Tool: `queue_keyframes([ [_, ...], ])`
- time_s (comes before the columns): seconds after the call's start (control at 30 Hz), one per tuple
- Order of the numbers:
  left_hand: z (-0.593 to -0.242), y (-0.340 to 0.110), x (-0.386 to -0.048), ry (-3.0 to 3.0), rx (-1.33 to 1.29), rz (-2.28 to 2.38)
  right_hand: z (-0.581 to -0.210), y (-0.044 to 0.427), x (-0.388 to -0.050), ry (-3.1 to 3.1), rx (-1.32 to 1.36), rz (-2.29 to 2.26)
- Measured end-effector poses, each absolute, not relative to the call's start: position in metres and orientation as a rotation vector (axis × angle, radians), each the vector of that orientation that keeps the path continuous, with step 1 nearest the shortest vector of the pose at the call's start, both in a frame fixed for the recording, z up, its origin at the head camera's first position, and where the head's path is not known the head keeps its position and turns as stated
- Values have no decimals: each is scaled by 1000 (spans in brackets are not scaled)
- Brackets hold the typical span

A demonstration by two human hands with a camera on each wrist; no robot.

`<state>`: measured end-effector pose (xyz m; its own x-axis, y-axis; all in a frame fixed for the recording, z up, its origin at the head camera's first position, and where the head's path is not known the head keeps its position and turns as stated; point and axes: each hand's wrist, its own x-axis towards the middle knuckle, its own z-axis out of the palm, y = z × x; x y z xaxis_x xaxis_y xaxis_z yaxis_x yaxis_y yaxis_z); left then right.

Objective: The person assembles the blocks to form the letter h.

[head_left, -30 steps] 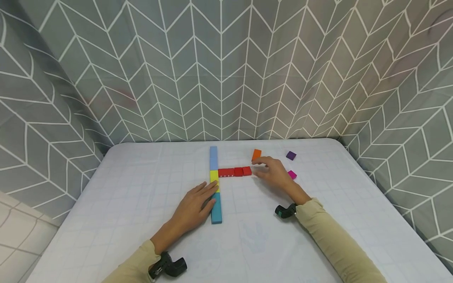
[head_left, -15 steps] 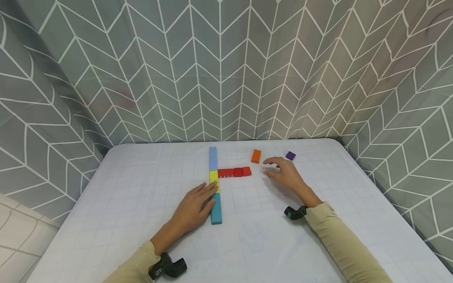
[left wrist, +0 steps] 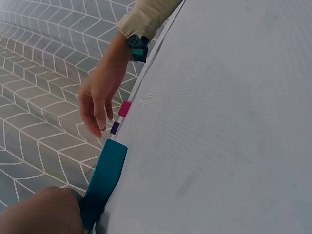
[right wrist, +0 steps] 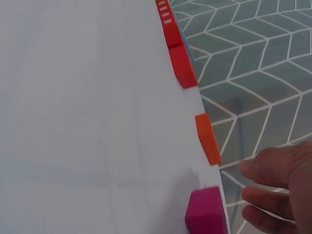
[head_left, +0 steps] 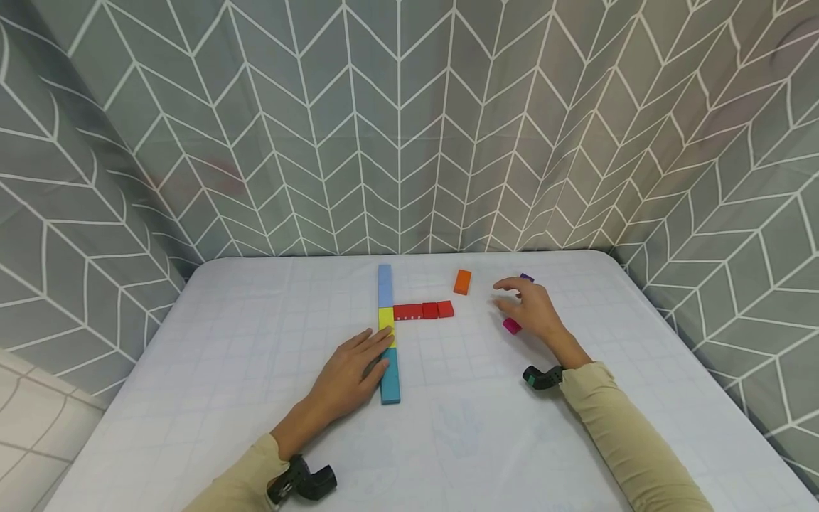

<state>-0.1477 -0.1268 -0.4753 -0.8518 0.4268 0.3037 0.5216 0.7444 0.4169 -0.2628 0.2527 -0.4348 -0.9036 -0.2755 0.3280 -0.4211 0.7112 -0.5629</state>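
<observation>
My left hand (head_left: 350, 373) lies with extended fingers over a yellow block (head_left: 387, 319), its thumb at the teal block (head_left: 390, 380). Yellow, teal and a light blue block (head_left: 385, 286) form one straight column. From the yellow block a row of red blocks (head_left: 429, 311) runs right. My right hand (head_left: 532, 311) hovers, fingers loosely bent and holding nothing, above a magenta block (head_left: 512, 326) and partly covering a purple block (head_left: 527, 277). In the right wrist view, the magenta block (right wrist: 207, 212) lies beside the fingers, apart from them.
An orange block (head_left: 463, 282) lies between the red row and the right hand. All blocks lie on a white-covered table (head_left: 441, 441). Grey patterned curtains (head_left: 397, 128) stand behind and at both sides. A small dark camera sits on each wrist.
My right hand has moved right, away from the end of the red row and the orange block, to over the magenta and purple blocks. The left hand stays in place.
</observation>
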Motion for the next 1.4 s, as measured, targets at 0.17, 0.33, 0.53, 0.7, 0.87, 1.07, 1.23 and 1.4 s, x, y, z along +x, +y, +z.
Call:
queue_keyframes([
  [0.17,-477,-127,-148,-2744,-759,-734,-441,264,-269,-2712,463,948],
  [0.33,-477,-128,-148,-2741,-765,-739,-444,272,-275,-2713,378,954],
  [0.53,-476,-127,-147,-2758,-762,-735,-449,278,-282,-2699,338,948],
  [0.7,-477,-127,-147,-2758,-762,-730,-452,282,-289,-2687,308,921],
  [0.87,-478,-127,-147,-2753,-762,-732,-451,285,-294,-2672,327,895],
  [1.07,-479,-127,-148,-2741,-762,-732,-450,287,-300,-2690,300,855],
  [1.23,-480,-126,-147,-2733,-761,-731,-452,289,-304,-2740,294,816],
  [1.4,-479,-126,-147,-2725,-754,-729,-453,289,-305,-2760,329,829],
])
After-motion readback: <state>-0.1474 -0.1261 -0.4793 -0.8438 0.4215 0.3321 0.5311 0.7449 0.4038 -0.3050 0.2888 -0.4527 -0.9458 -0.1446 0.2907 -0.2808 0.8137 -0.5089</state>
